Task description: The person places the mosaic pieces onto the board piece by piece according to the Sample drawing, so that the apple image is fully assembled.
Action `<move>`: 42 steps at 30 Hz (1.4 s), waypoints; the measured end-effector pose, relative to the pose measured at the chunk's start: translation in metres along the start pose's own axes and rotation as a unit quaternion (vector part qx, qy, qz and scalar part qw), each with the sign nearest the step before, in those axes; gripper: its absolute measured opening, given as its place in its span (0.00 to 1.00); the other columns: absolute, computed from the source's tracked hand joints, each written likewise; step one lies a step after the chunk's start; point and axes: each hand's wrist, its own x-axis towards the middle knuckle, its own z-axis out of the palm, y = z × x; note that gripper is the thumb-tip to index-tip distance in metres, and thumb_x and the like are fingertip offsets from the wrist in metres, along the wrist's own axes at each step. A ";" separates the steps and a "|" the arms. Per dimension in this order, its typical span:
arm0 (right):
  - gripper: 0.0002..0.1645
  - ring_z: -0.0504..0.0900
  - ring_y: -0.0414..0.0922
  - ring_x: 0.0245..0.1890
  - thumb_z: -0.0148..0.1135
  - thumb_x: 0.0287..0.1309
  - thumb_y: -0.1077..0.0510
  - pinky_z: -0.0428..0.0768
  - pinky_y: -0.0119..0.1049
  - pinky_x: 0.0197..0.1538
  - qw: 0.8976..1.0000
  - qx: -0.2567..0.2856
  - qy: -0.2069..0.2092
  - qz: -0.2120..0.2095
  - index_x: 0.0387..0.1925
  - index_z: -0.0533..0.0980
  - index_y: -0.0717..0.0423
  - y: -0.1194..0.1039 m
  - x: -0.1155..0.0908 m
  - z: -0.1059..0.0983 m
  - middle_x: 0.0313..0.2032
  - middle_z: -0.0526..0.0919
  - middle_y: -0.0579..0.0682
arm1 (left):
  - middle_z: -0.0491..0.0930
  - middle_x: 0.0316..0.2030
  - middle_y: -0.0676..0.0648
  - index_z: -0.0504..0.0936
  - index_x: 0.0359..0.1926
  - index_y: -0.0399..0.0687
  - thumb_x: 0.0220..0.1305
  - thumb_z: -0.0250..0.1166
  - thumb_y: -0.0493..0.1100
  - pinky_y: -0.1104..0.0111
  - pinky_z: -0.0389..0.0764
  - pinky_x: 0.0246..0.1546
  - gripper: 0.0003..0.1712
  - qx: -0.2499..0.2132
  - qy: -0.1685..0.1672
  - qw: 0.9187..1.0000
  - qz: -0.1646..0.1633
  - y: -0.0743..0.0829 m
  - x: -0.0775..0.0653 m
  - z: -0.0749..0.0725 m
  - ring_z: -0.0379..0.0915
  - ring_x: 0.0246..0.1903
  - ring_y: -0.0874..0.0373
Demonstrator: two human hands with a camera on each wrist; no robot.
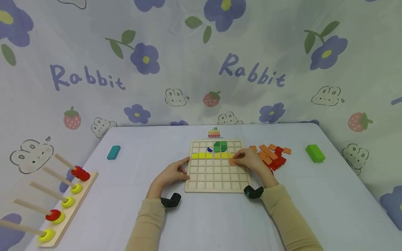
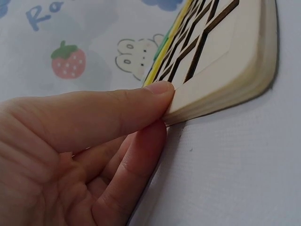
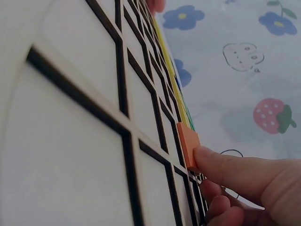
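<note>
A wooden grid board (image 1: 213,187) lies flat on the table, with a row of yellow tiles (image 1: 201,156), green rounded pieces (image 1: 220,146) and a small blue piece (image 1: 209,149) in its upper cells. My left hand (image 1: 170,173) holds the board's left edge; up close in the left wrist view the thumb and a finger (image 2: 148,141) meet at the rim. Below the right end of the yellow row, my right hand (image 1: 249,159) pinches an orange tile (image 3: 188,147) at a grid cell. The palm side hides part of the board's right edge.
Loose orange tiles (image 1: 267,152) and red tiles (image 1: 278,162) are heaped right of the board. A small picture card (image 1: 215,132) lies behind it. A green block (image 1: 315,153) is far right, a teal block (image 1: 113,152) left, and a peg stacker (image 1: 70,212) with rings stands front left.
</note>
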 end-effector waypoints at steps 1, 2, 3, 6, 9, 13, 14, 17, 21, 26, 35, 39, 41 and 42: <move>0.09 0.73 0.44 0.32 0.68 0.50 0.56 0.70 0.35 0.35 1.000 -0.004 0.001 0.002 0.34 0.82 0.56 0.001 0.001 0.000 0.31 0.81 0.49 | 0.74 0.31 0.46 0.59 0.69 0.52 0.46 0.72 0.37 0.67 0.69 0.31 0.49 -0.001 0.000 1.000 0.001 0.000 0.001 0.000 0.67 0.29 0.55; 0.09 0.73 0.44 0.32 0.68 0.50 0.56 0.70 0.35 0.35 1.000 -0.005 0.001 0.003 0.34 0.82 0.56 0.002 0.002 0.000 0.31 0.81 0.49 | 0.74 0.31 0.46 0.59 0.69 0.52 0.46 0.72 0.36 0.67 0.69 0.31 0.49 -0.001 0.000 1.000 0.002 0.000 0.001 0.000 0.67 0.29 0.55; 0.09 0.74 0.44 0.32 0.68 0.50 0.56 0.71 0.35 0.35 1.000 -0.008 0.003 0.005 0.34 0.82 0.56 0.002 0.002 0.001 0.31 0.81 0.49 | 0.74 0.31 0.46 0.59 0.69 0.51 0.46 0.72 0.36 0.67 0.69 0.31 0.49 -0.001 0.000 1.000 0.003 0.000 0.001 0.000 0.67 0.29 0.55; 0.08 0.74 0.45 0.32 0.68 0.50 0.57 0.71 0.36 0.36 1.000 -0.014 0.008 0.008 0.32 0.82 0.56 0.003 0.003 0.001 0.31 0.81 0.49 | 0.75 0.31 0.46 0.59 0.69 0.51 0.46 0.72 0.37 0.67 0.70 0.31 0.49 0.001 -0.001 1.000 0.004 0.001 0.002 0.000 0.67 0.30 0.55; 0.07 0.74 0.44 0.32 0.69 0.49 0.58 0.70 0.35 0.36 1.000 -0.014 0.009 0.002 0.32 0.81 0.56 0.002 0.002 0.001 0.30 0.80 0.49 | 0.75 0.31 0.46 0.59 0.69 0.51 0.46 0.72 0.37 0.67 0.70 0.31 0.49 0.005 0.000 1.000 0.001 0.002 0.001 0.000 0.68 0.30 0.55; 0.11 0.72 0.45 0.31 0.67 0.50 0.58 0.69 0.34 0.31 1.000 0.018 -0.003 -0.008 0.37 0.80 0.56 0.002 0.000 -0.009 0.31 0.77 0.51 | 0.75 0.31 0.46 0.59 0.69 0.51 0.46 0.72 0.37 0.67 0.70 0.32 0.49 0.004 0.001 1.000 -0.004 0.002 0.001 0.000 0.68 0.30 0.55; 0.12 0.71 0.45 0.31 0.67 0.51 0.57 0.69 0.34 0.31 1.000 0.024 -0.003 -0.007 0.38 0.80 0.56 0.003 -0.001 -0.014 0.32 0.77 0.51 | 0.75 0.31 0.46 0.59 0.69 0.52 0.46 0.72 0.36 0.67 0.70 0.32 0.49 0.002 0.001 1.000 -0.005 0.002 0.001 0.000 0.68 0.30 0.55; 0.16 0.72 0.47 0.31 0.65 0.53 0.58 0.72 0.35 0.30 0.998 0.055 0.004 0.001 0.44 0.79 0.58 0.012 -0.005 -0.037 0.35 0.76 0.54 | 0.75 0.32 0.45 0.59 0.69 0.52 0.46 0.72 0.37 0.67 0.70 0.32 0.49 -0.001 -0.001 1.000 -0.003 0.002 0.001 0.000 0.68 0.30 0.55; 0.20 0.72 0.49 0.34 0.63 0.55 0.57 0.74 0.36 0.33 0.996 0.068 0.041 0.030 0.49 0.76 0.61 0.033 -0.015 -0.070 0.41 0.75 0.58 | 0.75 0.32 0.45 0.58 0.69 0.52 0.46 0.72 0.37 0.67 0.70 0.32 0.49 -0.002 -0.003 1.000 -0.002 0.002 0.001 -0.001 0.67 0.30 0.55; 0.25 0.69 0.48 0.34 0.62 0.57 0.52 0.72 0.33 0.32 0.994 0.044 0.064 0.080 0.53 0.73 0.61 0.057 -0.027 -0.096 0.44 0.74 0.59 | 0.74 0.31 0.45 0.59 0.69 0.52 0.46 0.72 0.36 0.67 0.70 0.31 0.49 0.002 -0.005 1.000 -0.001 0.002 0.001 -0.001 0.67 0.29 0.55; 0.31 0.68 0.47 0.35 0.63 0.55 0.52 0.70 0.34 0.33 0.995 0.008 -0.001 0.096 0.57 0.70 0.64 0.071 -0.033 -0.107 0.42 0.70 0.57 | 0.74 0.30 0.46 0.59 0.69 0.52 0.46 0.72 0.37 0.67 0.69 0.31 0.49 -0.002 -0.003 1.000 0.003 -0.002 0.003 -0.001 0.67 0.29 0.55; 0.33 0.68 0.51 0.40 0.63 0.55 0.52 0.69 0.35 0.37 0.994 -0.014 -0.013 0.108 0.58 0.69 0.66 0.071 -0.032 -0.105 0.45 0.69 0.62 | 0.74 0.31 0.46 0.59 0.69 0.52 0.46 0.72 0.36 0.68 0.70 0.31 0.49 -0.006 -0.001 1.000 -0.001 -0.002 0.002 0.000 0.67 0.30 0.56; 0.33 0.68 0.53 0.43 0.63 0.54 0.52 0.70 0.35 0.39 0.994 -0.014 -0.007 0.106 0.57 0.68 0.66 0.071 -0.032 -0.104 0.47 0.70 0.64 | 0.74 0.31 0.46 0.60 0.69 0.52 0.46 0.72 0.36 0.68 0.70 0.31 0.49 -0.005 0.000 1.000 -0.001 -0.001 0.002 0.000 0.67 0.30 0.56; 0.32 0.69 0.53 0.43 0.63 0.55 0.52 0.71 0.35 0.40 0.994 -0.006 -0.001 0.108 0.56 0.68 0.67 0.071 -0.033 -0.104 0.47 0.70 0.64 | 0.74 0.31 0.46 0.60 0.69 0.52 0.46 0.72 0.36 0.68 0.70 0.32 0.49 -0.005 0.001 1.000 -0.002 -0.001 0.002 0.000 0.68 0.30 0.55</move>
